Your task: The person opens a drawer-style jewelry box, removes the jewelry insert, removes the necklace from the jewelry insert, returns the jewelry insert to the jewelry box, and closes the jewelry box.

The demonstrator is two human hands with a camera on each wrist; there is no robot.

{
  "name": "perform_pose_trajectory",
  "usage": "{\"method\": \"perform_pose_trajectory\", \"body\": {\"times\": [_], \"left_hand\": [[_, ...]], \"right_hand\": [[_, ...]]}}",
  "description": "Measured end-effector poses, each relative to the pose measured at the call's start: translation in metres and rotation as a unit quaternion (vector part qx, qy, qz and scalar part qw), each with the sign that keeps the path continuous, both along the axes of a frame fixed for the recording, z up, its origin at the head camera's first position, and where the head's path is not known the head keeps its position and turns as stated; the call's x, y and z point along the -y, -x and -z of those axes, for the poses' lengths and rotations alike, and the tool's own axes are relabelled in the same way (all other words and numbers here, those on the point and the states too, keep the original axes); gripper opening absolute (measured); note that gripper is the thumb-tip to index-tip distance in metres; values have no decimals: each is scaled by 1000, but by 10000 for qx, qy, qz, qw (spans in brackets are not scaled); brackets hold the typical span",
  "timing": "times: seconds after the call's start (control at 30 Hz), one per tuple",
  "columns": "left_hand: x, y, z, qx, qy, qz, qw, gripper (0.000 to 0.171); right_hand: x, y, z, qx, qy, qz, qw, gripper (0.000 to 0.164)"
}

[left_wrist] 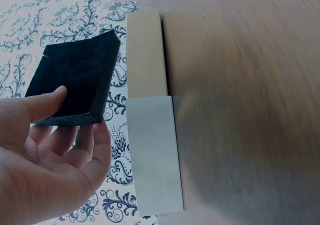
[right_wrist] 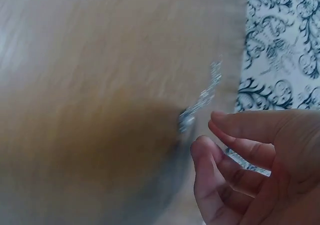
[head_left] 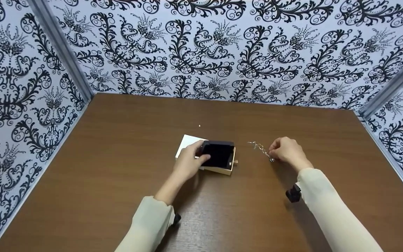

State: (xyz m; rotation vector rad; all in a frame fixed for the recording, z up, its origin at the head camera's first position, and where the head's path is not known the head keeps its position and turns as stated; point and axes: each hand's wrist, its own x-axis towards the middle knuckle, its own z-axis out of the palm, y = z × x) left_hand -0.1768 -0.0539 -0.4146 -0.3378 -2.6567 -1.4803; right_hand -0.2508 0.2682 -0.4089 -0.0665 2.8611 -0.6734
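Observation:
My left hand [head_left: 188, 159] grips a black foam pad [left_wrist: 75, 75] by one edge, thumb on top and fingers underneath. The pad is tilted over a small gift box; in the left wrist view a gap shows between them. The box has a gold drawer [head_left: 225, 170] slid partly out of a white sleeve [head_left: 189, 141]. To the right, a silver chain bracelet [head_left: 261, 148] lies stretched on the table. The fingertips of my right hand [head_left: 287, 151] are close by its near end. In the right wrist view, thumb and forefinger stand slightly apart, with nothing between them.
The brown wooden table [head_left: 117, 140] is bounded by patterned black-and-white panels [head_left: 215, 52] at the back and sides. A small tab [head_left: 235, 162] sticks out from the drawer's right end. A tiny white speck [head_left: 199, 125] lies behind the box.

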Motion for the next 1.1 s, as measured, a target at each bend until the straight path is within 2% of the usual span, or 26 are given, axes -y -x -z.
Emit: {"method": "perform_pose_trajectory", "body": {"times": [0.23, 0.47, 0.57, 0.73, 0.83, 0.97, 1.1], "left_hand": [[-2, 0, -1, 11, -42, 4, 10000, 27], [-3, -2, -3, 89, -243, 132, 9996, 25], [-3, -2, -4, 138, -342, 170, 9992, 26], [-7, -2, -7, 304, -735, 279, 9964, 30], [-9, -2, -9, 333, -884, 406, 9947, 32], [-10, -1, -10, 289, -967, 461, 9938, 36], [-6, 1, -9, 308, -1130, 430, 9922, 41]], "right_hand": [[22, -7, -15, -278, 268, -268, 9989, 17], [50, -17, -31, -63, 1231, -754, 9895, 25], [60, -21, -36, 175, 1822, -1080, 9772, 29], [71, -22, -36, 785, 2846, -1459, 9442, 43], [76, -21, -35, 880, 3212, -1437, 9319, 42], [79, -19, -33, 767, 3544, -1319, 9226, 28], [80, -17, -30, 851, 3825, -1043, 9141, 18]]}}
